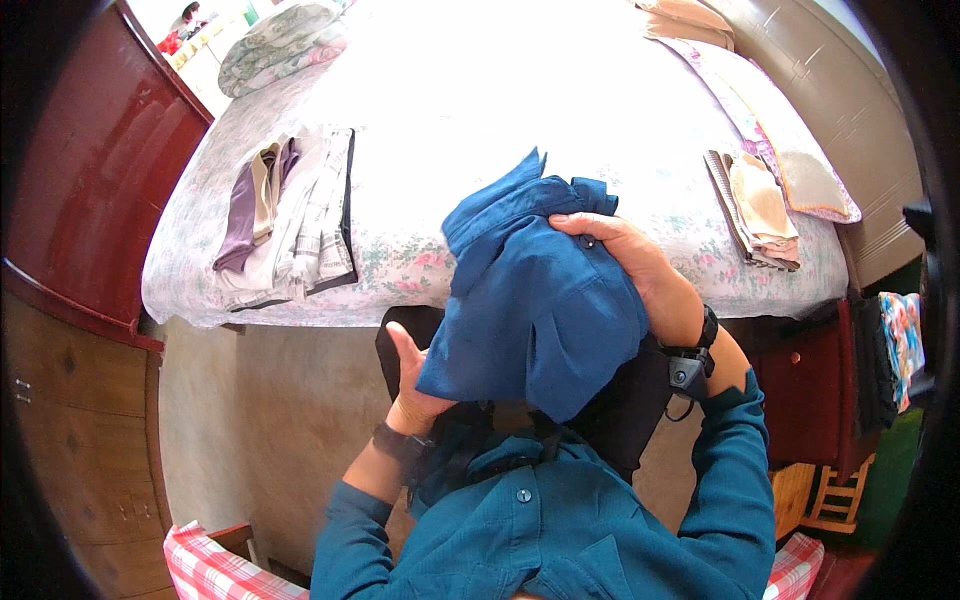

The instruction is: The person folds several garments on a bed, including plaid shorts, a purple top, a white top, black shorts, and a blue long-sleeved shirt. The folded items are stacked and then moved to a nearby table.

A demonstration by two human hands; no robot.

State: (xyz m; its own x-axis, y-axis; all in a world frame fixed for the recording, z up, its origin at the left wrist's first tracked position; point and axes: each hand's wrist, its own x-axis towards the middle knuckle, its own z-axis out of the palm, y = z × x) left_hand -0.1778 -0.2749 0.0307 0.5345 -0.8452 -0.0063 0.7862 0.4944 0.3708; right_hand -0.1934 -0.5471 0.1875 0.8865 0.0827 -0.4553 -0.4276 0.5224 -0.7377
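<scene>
A blue collared garment [517,300], probably a shirt, hangs bunched above my lap at the near edge of the bed. My right hand [622,247] grips it near the collar, thumb on top beside a dark button. At its lower left corner is my left hand [420,379], thumb raised and apart; the fingers pass behind the cloth and are hidden. Whether they pinch the fabric does not show. Both wrists wear black straps, and the right one carries a small camera device [684,375].
The bed's floral sheet [420,274] bears folded purple and white clothes [307,217] on the left and a small folded stack [757,210] on the right. A rolled quilt [277,49] lies farther back. A dark red cabinet [97,165] flanks the left; a red-checked chair cover [217,562] is near me.
</scene>
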